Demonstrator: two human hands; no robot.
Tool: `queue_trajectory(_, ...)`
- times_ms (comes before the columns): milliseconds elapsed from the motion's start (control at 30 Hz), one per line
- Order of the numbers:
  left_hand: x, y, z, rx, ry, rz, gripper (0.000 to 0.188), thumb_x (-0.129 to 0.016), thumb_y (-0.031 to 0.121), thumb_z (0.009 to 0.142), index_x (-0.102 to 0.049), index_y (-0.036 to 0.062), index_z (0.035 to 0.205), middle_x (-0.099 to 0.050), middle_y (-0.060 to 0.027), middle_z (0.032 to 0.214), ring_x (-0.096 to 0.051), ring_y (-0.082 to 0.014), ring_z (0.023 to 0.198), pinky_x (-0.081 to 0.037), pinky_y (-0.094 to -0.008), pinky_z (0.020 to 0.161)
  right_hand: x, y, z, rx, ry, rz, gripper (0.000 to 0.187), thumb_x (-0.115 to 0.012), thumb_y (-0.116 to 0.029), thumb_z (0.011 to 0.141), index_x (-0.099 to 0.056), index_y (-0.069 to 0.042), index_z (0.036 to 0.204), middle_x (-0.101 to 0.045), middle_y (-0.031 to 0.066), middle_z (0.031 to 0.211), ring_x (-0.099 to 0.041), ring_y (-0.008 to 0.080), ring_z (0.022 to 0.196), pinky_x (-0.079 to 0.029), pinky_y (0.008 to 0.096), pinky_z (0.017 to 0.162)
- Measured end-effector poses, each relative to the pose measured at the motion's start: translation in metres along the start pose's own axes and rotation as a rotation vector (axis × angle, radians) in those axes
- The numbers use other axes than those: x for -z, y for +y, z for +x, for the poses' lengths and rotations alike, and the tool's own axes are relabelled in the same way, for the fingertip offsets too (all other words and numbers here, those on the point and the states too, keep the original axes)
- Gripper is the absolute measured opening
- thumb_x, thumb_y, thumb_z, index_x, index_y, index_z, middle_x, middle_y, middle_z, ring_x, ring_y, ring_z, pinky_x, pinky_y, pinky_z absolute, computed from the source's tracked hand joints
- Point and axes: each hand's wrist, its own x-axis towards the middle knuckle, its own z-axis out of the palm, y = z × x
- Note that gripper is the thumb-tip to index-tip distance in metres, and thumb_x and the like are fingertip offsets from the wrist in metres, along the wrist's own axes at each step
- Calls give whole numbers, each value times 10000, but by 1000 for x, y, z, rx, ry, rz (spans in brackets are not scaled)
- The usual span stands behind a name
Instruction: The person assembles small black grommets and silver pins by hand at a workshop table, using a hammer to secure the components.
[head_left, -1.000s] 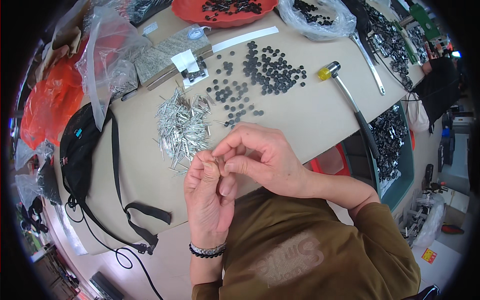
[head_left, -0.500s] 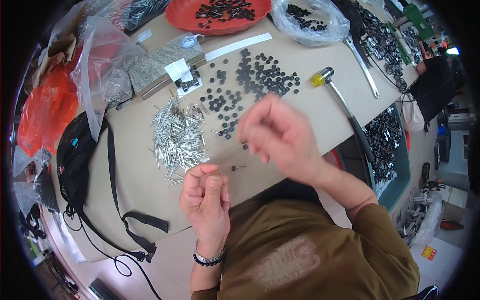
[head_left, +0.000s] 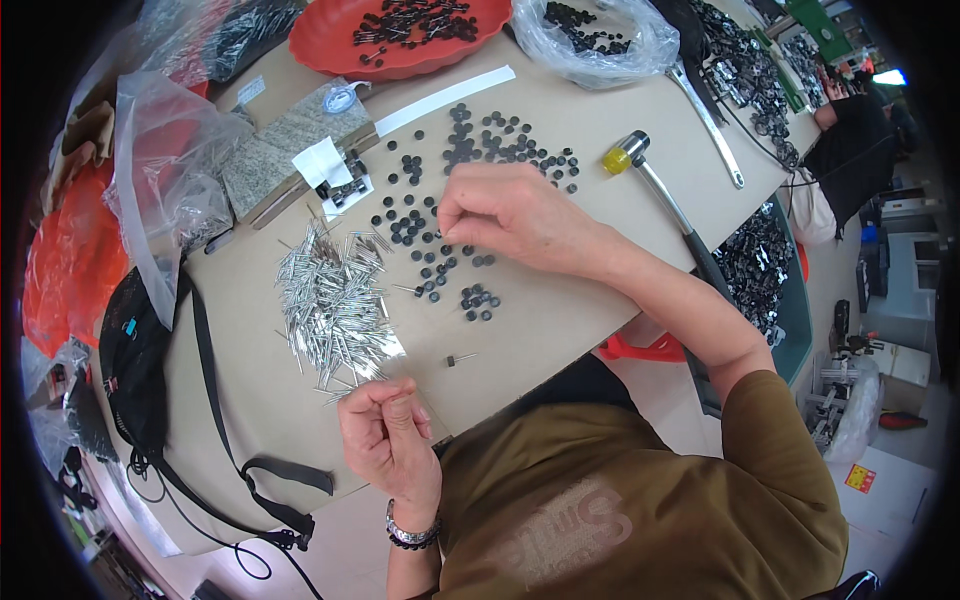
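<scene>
My left hand [head_left: 392, 440] is closed at the table's near edge, thumb against forefinger. Anything in that pinch is too small or hidden to make out. Just beyond it lies a heap of thin silver metal pins [head_left: 335, 315]. My right hand [head_left: 520, 215] reaches over the scattered small round black caps [head_left: 408, 228], its fingertips pressed together among them. Whether a cap is between those fingertips is hidden. A single black cap with a pin in it [head_left: 451, 361] lies between my left hand and a small cluster of caps [head_left: 479, 302].
A red bowl [head_left: 400, 68] of capped pins and a clear plastic bag [head_left: 650, 60] of black parts stand at the back. A hammer [head_left: 665, 190] and a wrench [head_left: 710, 125] lie right. A stone block [head_left: 290, 150] and black bag [head_left: 145, 350] are left.
My right hand has moved from near my left hand out to the caps, uncovering the small cluster of caps. My left hand stays pinched. The whole view has shifted a little.
</scene>
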Motion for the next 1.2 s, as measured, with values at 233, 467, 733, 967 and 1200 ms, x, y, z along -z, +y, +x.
queue_trajectory(233, 2, 2, 0, 24, -5, -29, 83, -604, 88, 1042, -548, 31, 1063, -679, -105, 937, -523, -68, 590, -387, -191, 474, -3, 3, 1, 73, 47, 1, 83, -697, -76, 882, -637, -19, 876, -625, 92, 854, -653, 291, 757, -515, 382, 666)
queue_trajectory(467, 2, 1, 0, 22, 0, -40, 93, -613, 85, 1035, -550, 24, 1064, -679, -106, 934, -519, -69, 585, -385, -193, 471, -2, 3, 2, 63, 37, 23, 83, -700, -89, 883, -646, -26, 880, -625, 92, 850, -651, 297, 766, -514, 389, 670)
queue_trajectory(733, 2, 2, 1, 33, 4, -43, 99, -616, 84, 1033, -554, 17, 1070, -675, -100, 924, -518, -70, 581, -389, -192, 476, -1, -1, 1, 67, -14, -62, 87, -709, -59, 873, -636, -17, 895, -614, 76, 869, -638, 266, 787, -514, 365, 700)
queue_trajectory(967, 2, 2, 1, 47, 16, -62, 98, -612, 77, 1033, -551, 9, 1069, -665, -95, 908, -522, -72, 585, -389, -194, 476, 3, -8, 6, 283, -165, -348, 116, -676, -53, 862, -575, -17, 906, -551, 85, 892, -631, 270, 734, -541, 378, 620)
queue_trajectory(1200, 3, 3, 1, 42, 10, -71, 91, -608, 66, 1031, -548, 9, 1070, -665, -97, 913, -521, -69, 591, -391, -194, 479, -3, -2, 5, 351, -158, -360, 114, -668, -47, 853, -569, -9, 893, -540, 87, 883, -619, 261, 708, -540, 366, 598)
